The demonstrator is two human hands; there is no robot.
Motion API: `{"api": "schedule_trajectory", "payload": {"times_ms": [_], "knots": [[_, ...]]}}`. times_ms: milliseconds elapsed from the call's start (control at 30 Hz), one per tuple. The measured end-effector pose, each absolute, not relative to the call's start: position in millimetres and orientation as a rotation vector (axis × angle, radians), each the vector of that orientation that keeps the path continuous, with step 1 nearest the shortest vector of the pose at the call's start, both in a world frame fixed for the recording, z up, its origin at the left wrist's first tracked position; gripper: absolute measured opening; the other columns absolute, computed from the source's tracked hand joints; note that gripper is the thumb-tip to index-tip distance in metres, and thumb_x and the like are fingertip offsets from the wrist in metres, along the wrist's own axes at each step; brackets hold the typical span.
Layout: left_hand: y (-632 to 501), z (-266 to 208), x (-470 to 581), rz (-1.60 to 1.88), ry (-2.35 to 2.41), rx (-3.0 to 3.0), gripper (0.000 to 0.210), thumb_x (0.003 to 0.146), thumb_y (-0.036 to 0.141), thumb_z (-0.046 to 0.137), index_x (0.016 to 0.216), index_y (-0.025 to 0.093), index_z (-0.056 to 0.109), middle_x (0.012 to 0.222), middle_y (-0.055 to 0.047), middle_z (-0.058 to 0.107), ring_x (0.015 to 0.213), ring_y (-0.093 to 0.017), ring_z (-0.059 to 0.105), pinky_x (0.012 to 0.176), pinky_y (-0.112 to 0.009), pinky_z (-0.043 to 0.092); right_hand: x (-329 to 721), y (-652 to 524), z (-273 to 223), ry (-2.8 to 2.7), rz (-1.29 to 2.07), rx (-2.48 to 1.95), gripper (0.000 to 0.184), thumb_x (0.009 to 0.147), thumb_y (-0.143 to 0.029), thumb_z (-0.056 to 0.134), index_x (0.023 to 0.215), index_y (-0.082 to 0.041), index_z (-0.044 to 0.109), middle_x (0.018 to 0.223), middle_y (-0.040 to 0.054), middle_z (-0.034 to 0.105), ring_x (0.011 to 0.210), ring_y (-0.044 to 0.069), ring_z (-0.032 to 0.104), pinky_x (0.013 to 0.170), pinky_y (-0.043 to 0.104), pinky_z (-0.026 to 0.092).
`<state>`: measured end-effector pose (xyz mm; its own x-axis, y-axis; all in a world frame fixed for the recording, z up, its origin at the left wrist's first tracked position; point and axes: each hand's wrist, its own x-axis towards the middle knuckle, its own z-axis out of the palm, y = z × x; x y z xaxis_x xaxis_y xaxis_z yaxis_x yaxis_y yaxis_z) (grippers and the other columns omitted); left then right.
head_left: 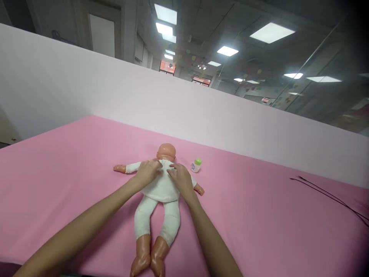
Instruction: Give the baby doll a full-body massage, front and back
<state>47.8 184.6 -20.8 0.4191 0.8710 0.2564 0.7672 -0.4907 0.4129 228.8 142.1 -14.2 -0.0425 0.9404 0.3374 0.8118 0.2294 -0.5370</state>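
Observation:
A baby doll (160,188) in a white cloth suit lies stretched out, apparently face down, its bald head toward the wall and its brown feet toward me. My left hand (149,172) rests on the left side of its upper back, fingers loosely bent and apart. Opposite it, my right hand (181,177) touches the right side of the upper back, thumb and fingers spread. Neither hand grips anything visible. Parts of the doll's arms are covered by my hands. Beside the right hand stands a small white jar (196,165) with a green lid.
The doll lies on a pink padded surface (245,215). A low white wall (173,104) runs along its far edge, with glass above. Thin dark cables (331,196) trail across the right side.

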Motion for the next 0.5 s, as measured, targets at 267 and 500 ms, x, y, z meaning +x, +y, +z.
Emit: {"api": "schedule_trajectory", "payload": {"times_ms": [267, 500], "knots": [[215, -46, 70, 0.576, 1.615, 2.457, 0.018, 0.094, 0.015, 0.055, 0.087, 0.015, 0.071, 0.094, -0.012, 0.073, 0.088, -0.025, 0.067, 0.073, -0.034, 0.041, 228, 184, -63, -1.857, -0.032, -1.916, 0.020, 0.098, -0.014, 0.052, 0.099, -0.015, 0.072, 0.105, 0.0124, 0.073, 0.104, 0.028, 0.062, 0.091, 0.036, 0.045], [193, -36, 67, 0.532, 1.551, 2.569, 0.026, 0.095, 0.009, 0.047, 0.092, 0.016, 0.072, 0.103, -0.012, 0.072, 0.094, -0.025, 0.065, 0.073, -0.035, 0.042, 229, 154, -52, -1.938, 0.057, -1.744, 0.018, 0.097, -0.014, 0.058, 0.103, -0.018, 0.074, 0.112, 0.0099, 0.072, 0.107, 0.026, 0.063, 0.093, 0.033, 0.044]]}}
